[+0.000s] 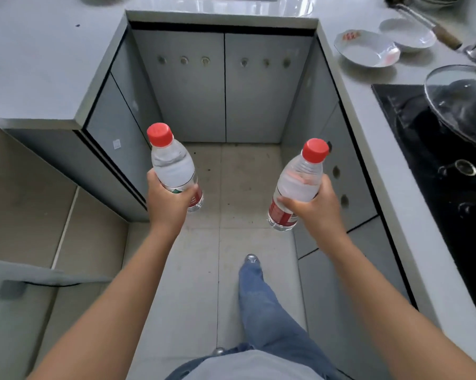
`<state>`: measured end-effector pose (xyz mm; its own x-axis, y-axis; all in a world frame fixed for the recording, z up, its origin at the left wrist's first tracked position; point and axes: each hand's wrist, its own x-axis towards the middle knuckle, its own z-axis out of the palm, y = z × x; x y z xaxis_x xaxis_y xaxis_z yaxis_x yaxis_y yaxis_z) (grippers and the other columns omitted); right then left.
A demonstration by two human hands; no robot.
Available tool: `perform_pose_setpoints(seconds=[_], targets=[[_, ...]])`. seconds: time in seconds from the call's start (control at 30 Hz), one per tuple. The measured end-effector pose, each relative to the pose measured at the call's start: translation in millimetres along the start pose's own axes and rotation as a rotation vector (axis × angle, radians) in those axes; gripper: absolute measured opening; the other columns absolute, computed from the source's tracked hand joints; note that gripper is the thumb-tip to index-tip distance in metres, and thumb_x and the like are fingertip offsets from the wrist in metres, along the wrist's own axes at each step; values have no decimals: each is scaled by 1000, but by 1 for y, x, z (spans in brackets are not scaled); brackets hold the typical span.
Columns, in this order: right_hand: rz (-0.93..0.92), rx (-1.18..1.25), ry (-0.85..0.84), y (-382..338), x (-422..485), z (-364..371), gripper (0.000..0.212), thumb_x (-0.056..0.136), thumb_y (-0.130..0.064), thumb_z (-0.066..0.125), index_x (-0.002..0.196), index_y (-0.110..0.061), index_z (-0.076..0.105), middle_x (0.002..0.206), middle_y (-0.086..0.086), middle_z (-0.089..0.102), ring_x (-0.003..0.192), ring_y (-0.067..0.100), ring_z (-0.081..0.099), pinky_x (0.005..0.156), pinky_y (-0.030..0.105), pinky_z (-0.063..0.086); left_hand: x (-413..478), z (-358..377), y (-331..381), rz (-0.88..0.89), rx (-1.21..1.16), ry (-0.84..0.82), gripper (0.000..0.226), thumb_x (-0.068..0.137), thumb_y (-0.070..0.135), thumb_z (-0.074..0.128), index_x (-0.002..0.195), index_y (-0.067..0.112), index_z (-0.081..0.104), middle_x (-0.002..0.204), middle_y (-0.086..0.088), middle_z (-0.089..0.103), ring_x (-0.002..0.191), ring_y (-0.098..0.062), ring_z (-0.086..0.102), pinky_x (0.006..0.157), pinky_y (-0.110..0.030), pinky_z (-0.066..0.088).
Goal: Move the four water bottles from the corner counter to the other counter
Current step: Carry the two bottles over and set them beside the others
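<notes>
Two water bottles are up in the air over the floor, one in each hand. The left hand (168, 200) is wrapped around the left bottle (173, 167). The right hand (312, 205) is wrapped around the right bottle (297, 185). Each has one red cap and a red label, its writing too small to read. Two white bowls (368, 48) sit on the counter (373, 111) past the right hand.

Red bottle caps (160, 134), grey counter (39, 64), black hob (423, 160), blue jeans (261, 305)
</notes>
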<state>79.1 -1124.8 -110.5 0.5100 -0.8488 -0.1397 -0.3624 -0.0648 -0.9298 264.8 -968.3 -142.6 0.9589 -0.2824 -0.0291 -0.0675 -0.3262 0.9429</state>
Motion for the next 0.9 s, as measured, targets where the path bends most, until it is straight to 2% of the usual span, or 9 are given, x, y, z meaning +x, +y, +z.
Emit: perform_pose_setpoints(seconds=[0.13,0.3,0.47,0.67,0.9], targets=[[-7,-6,-41,-15,81,5,61,63,-12,82,114,-13,48,104,1,61,98,21,60,83,34,49,55,42,21,-45,-2,43,59,68,13,77,118,12,44,105,4,56,94,-17,56,79,-27,41],[-28,-32,-114,-40,164,12,62,64,-16,82,115,-18,47,99,-8,59,96,17,59,82,32,48,113,76,43,-82,-28,96,59,69,11,77,118,13,44,107,3,57,95,-16,57,80,-26,42],[-49,-48,-176,-61,229,30,65,62,-19,82,116,-18,47,108,-2,62,100,19,61,87,40,51,164,87,54,-105,-11,169,58,70,10,77,118,12,44,108,4,57,95,-15,56,80,-25,41],[-61,-42,-240,-81,289,76,63,62,-19,82,115,-20,48,104,-6,63,98,17,62,89,44,52,235,92,57,-114,21,230,60,70,14,78,119,13,44,110,3,58,94,-14,55,80,-24,40],[-82,-48,-275,-116,360,152,62,62,-18,82,114,-19,49,102,-8,62,98,14,61,90,41,52,349,86,59,-93,20,222,60,69,19,79,119,16,46,115,0,61,96,-16,58,81,-27,43]])
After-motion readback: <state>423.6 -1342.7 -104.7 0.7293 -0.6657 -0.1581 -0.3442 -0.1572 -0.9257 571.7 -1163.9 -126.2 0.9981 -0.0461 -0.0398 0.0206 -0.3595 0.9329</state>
